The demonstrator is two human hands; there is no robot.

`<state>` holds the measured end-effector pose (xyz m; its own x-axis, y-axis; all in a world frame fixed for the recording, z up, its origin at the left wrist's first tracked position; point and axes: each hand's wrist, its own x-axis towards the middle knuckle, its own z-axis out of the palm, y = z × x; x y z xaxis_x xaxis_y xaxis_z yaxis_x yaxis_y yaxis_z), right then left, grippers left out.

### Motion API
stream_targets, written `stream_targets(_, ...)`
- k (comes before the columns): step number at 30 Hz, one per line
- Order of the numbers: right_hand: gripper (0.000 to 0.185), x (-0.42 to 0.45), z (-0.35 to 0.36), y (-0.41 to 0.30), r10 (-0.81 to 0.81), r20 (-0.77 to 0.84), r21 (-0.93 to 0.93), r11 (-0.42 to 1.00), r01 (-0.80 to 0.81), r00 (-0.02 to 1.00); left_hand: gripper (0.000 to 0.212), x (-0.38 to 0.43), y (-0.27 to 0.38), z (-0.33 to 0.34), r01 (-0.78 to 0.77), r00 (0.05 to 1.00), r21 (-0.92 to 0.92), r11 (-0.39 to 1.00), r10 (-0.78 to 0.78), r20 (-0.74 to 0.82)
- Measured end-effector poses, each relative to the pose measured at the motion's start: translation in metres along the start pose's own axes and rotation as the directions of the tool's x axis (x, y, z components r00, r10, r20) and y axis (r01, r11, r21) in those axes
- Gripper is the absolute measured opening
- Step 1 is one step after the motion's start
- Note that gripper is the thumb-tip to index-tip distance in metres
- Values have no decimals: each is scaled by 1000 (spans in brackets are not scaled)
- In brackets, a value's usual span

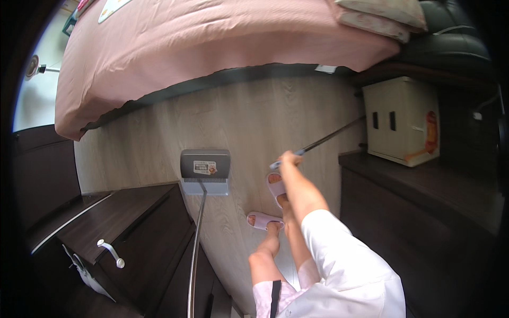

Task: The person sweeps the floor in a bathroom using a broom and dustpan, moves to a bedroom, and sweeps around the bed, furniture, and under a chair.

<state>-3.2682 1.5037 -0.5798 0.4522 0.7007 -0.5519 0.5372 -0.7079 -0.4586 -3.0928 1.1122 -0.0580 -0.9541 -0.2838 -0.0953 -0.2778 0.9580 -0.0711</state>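
Note:
My right hand is closed around the light blue grip of a long metal pole. The pole slants up and right to the cream cabinet, where its far end is hidden. A grey long-handled dustpan with a row of comb teeth and a label lies on the wood-look floor, left of my feet. Its metal handle runs down past the bottom edge of the picture. My left hand is out of view. Lilac slippers are on my feet.
A bed with a pink cover spans the top. At right, a cream cabinet stands by a dark wooden unit. Dark drawers with a white handle flank the lower left. A white paper-like item lies at the bed's lower edge.

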Motion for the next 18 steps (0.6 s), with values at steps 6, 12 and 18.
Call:
stream_targets(6,20,182,25,-20,183,210,107,972,-209,960,30,-13,-3,35,353,925,-19,936,-346,157)
stream_targets(12,33,146,-28,52,66,385,-206,978,16,921,39,-12,2,29,472,847,126,873,-488,209)
stream_targets(18,29,-86,-87,112,244,361,-168,966,-194,900,38,-38,6,-3,519,821,-69,852,-475,316)
